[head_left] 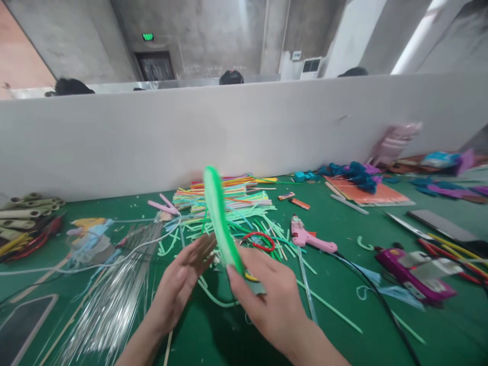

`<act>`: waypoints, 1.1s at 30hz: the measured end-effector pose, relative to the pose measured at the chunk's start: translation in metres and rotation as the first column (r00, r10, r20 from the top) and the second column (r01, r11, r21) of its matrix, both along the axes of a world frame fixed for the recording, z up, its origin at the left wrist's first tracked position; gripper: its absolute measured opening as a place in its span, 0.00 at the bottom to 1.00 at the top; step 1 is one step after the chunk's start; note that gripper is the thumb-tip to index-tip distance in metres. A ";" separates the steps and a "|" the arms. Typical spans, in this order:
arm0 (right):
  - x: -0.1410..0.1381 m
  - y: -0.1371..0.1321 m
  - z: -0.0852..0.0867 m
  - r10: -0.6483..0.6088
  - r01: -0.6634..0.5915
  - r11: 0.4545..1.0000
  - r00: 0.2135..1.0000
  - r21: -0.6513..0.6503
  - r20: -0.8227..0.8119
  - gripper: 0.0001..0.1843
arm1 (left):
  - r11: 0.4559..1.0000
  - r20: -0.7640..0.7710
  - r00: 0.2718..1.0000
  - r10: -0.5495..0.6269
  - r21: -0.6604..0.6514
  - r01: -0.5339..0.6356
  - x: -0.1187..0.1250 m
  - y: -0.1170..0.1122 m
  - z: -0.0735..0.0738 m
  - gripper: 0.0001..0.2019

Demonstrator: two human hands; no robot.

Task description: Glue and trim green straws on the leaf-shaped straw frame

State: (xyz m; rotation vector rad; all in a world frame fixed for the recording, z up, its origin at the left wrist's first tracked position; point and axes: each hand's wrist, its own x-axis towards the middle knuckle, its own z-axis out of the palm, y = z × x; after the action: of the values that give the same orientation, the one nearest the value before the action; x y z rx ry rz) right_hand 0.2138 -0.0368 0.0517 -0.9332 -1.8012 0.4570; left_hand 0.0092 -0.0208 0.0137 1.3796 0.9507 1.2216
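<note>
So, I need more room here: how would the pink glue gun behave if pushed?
The pink glue gun would likely slide, not roll, given its jutting handle. Its black cord may tug it back. It looks plastic, so probably light for its size.

No text, brand or number can be read. A lit sign (148,37) high on the wall, upper left of the frame, shows bright green marks on a dark ground, too small and blurred to make out as characters or a figure.
</note>
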 end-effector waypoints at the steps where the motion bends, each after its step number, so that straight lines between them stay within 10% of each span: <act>1: -0.003 -0.003 -0.004 0.002 -0.009 0.996 0.996 0.092 0.084 0.19 | 0.999 0.073 0.997 -0.006 -0.045 0.010 0.001 -0.003 0.000 0.41; 6: -0.019 -0.009 -0.019 -0.055 -0.031 0.967 0.943 0.253 0.328 0.11 | 0.968 0.281 0.959 0.048 -0.248 0.024 0.001 -0.004 0.006 0.45; 14: 0.011 0.003 -0.016 -0.143 0.128 0.987 0.976 0.100 0.164 0.11 | 0.888 0.355 0.920 0.164 -0.460 0.019 0.002 0.008 0.000 0.29; 18: 0.026 0.011 -0.020 -0.322 0.300 0.928 0.944 -0.221 -0.068 0.27 | 0.852 0.319 0.931 0.177 -0.524 0.017 0.003 0.001 -0.003 0.27; 22: 0.027 0.012 -0.020 -0.268 -0.006 0.826 0.875 -0.564 -0.402 0.37 | 0.836 0.229 0.963 0.139 -0.549 0.010 0.008 -0.007 -0.005 0.29; 33: 0.029 0.022 -0.035 -0.312 -0.152 0.780 0.746 -0.607 -0.588 0.30 | 0.900 -0.161 0.900 0.404 -0.107 -0.423 -0.004 0.014 -0.009 0.26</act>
State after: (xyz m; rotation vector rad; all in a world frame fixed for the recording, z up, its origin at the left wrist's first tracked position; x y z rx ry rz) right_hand 0.2430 -0.0148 0.0167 -1.0995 -0.9183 1.2226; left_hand 0.0052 -0.0070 0.0049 1.1924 1.4557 1.3533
